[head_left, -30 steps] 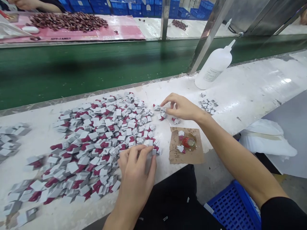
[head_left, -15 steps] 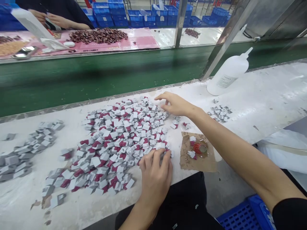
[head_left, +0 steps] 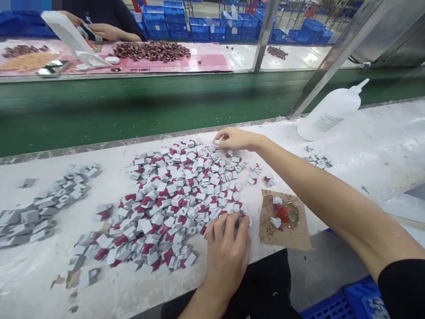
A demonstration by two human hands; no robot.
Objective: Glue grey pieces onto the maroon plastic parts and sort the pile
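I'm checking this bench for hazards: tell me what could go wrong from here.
The glossy red blob on the brown card could smear onto the right forearm, which appears close by. The left hand, at the pile of small pieces and near the bench edge, might nudge some off.

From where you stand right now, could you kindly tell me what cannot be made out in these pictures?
All in the head view:
Whether the left hand holds anything: its own fingers hide it.
Label on the white bottle: print too small to read.
Blue crate, lower right: cut off by the bottom edge.
Grey blocks, far left: partly cut off by the left edge.
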